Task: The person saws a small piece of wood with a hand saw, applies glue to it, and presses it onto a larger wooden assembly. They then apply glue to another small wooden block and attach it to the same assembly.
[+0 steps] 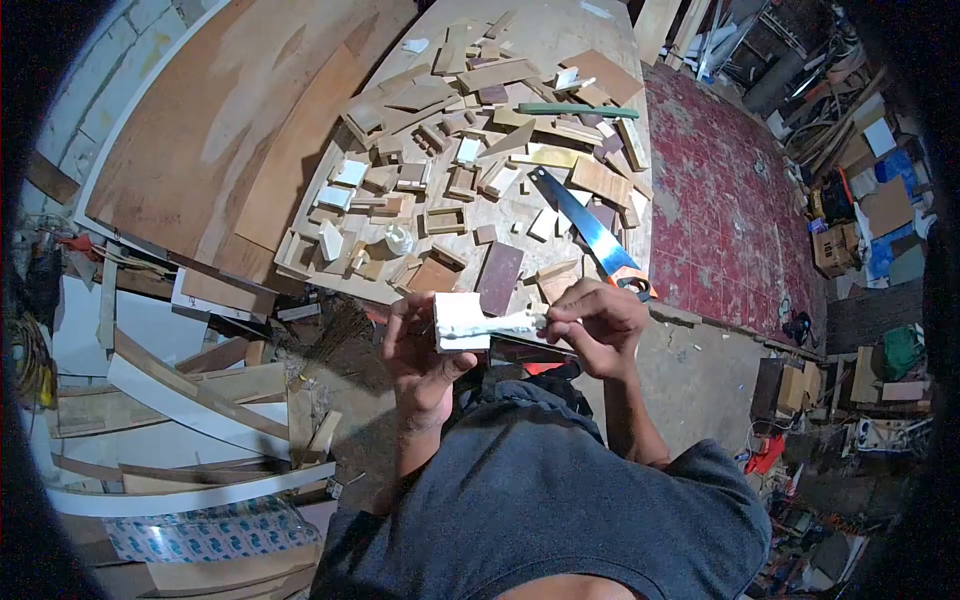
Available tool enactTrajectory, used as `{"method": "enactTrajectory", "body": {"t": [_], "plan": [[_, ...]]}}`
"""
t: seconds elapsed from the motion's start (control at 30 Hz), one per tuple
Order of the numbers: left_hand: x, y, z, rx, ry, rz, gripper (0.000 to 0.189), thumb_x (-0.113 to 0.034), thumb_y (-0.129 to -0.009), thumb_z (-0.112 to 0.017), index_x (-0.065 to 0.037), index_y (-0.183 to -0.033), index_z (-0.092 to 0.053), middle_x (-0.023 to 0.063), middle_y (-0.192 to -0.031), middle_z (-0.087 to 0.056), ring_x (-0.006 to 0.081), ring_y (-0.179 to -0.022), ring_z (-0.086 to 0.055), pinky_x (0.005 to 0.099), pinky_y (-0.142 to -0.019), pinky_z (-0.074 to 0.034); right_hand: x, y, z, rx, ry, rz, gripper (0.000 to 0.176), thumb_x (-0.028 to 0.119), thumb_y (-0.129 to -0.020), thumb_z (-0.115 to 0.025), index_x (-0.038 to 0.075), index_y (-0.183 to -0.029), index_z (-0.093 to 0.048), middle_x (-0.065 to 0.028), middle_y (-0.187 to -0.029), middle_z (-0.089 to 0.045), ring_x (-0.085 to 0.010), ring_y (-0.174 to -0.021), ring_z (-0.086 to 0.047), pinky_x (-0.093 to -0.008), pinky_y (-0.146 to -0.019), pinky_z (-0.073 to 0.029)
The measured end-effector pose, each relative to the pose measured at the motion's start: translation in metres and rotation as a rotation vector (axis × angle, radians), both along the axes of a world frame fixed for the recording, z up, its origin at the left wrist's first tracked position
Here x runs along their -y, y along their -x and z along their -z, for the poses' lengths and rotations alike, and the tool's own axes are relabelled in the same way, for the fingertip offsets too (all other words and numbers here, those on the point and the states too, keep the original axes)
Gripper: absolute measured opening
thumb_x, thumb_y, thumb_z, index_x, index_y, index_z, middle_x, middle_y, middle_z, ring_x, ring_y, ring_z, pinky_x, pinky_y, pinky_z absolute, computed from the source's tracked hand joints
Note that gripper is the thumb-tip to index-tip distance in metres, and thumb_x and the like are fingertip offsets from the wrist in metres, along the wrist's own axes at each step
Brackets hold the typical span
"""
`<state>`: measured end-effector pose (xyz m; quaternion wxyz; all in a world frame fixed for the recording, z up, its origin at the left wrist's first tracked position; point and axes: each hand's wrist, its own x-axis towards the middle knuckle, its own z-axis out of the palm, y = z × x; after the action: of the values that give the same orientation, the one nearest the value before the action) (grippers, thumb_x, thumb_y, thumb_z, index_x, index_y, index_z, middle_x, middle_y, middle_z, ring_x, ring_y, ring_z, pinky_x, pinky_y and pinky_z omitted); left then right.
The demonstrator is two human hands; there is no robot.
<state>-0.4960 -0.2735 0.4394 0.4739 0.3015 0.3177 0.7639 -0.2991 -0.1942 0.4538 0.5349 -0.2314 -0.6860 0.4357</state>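
Beside near edge of table [385,284], with open floor [690,385] at right, grips squarish white block [460,308] in left hand [418,350], pinches white-smeared stick [515,323] in right hand [605,325].

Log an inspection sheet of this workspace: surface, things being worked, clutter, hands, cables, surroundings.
Surface: wooden tabletop, crowded nearest the person.
Things in hand: white block; thin strip smeared white, reaching across to it.
Clutter: wood offcuts, small open box, container with white contents, green strip, handsaw lying by the right edge.
Hands: left grips the block; right pinches the strip's end.
Cables: coil at far left, cord or cable unclear.
Surroundings: large boards left, worn red surface right.
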Motion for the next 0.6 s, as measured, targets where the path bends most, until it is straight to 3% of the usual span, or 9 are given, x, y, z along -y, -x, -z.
{"method": "enactTrajectory", "body": {"t": [0.23, 0.3, 0.4, 0.5, 0.6], "plan": [[-0.002, 0.0, -0.001, 0.016, -0.018, 0.014, 0.071, -0.007, -0.068, -0.087, -0.001, -0.128, -0.049, 0.009, -0.118, -0.062, 0.019, -0.109, -0.06, 0.0324, -0.095, -0.048, -0.003, 0.007, -0.003, -0.162, 0.078, 0.055, 0.011, -0.015, -0.077, -0.068, -0.009, -0.086, -0.067, -0.017, -0.078, -0.067, -0.0185, -0.067, -0.067, -0.0266, -0.056, -0.054], [-0.003, -0.001, -0.005, 0.028, 0.007, 0.024, 0.071, -0.007, -0.068, -0.087, -0.001, -0.128, -0.049, 0.0091, -0.118, -0.062, 0.0191, -0.109, -0.06, 0.0324, -0.096, -0.048, -0.002, 0.006, -0.004, -0.017, 0.024, 0.019, 0.014, -0.012, -0.072, -0.073, -0.006, -0.084, -0.069, -0.016, -0.078, -0.07, -0.021, -0.07, -0.069, -0.0287, -0.063, -0.054], [-0.006, 0.001, -0.004, 0.012, 0.018, 0.028, 0.071, -0.006, -0.068, -0.087, -0.001, -0.128, -0.049, 0.0096, -0.119, -0.062, 0.0192, -0.109, -0.061, 0.0323, -0.096, -0.048, 0.003, 0.002, -0.017, 0.106, -0.102, -0.026, 0.012, -0.009, -0.07, -0.074, -0.004, -0.081, -0.07, -0.0161, -0.078, -0.07, -0.0213, -0.071, -0.069, -0.0281, -0.064, -0.052], [-0.008, 0.001, -0.001, 0.052, 0.004, 0.063, 0.072, -0.005, -0.067, -0.086, -0.001, -0.128, -0.048, 0.0103, -0.119, -0.063, 0.0195, -0.109, -0.061, 0.0322, -0.096, -0.048, 0.006, 0.001, -0.02, -0.025, 0.052, -0.033, 0.012, -0.009, -0.07, -0.074, -0.004, -0.081, -0.071, -0.016, -0.077, -0.07, -0.021, -0.069, -0.068, -0.0281, -0.063, -0.052], [-0.011, 0.001, 0.001, 0.117, 0.01, 0.092, 0.074, -0.004, -0.066, -0.087, -0.001, -0.129, -0.048, 0.0109, -0.12, -0.063, 0.02, -0.111, -0.061, 0.0326, -0.097, -0.048, -0.001, 0.001, -0.016, -0.033, -0.034, -0.051, 0.013, -0.009, -0.07, -0.072, -0.004, -0.082, -0.07, -0.0162, -0.077, -0.07, -0.0202, -0.068, -0.068, -0.0268, -0.062, -0.051]]}}
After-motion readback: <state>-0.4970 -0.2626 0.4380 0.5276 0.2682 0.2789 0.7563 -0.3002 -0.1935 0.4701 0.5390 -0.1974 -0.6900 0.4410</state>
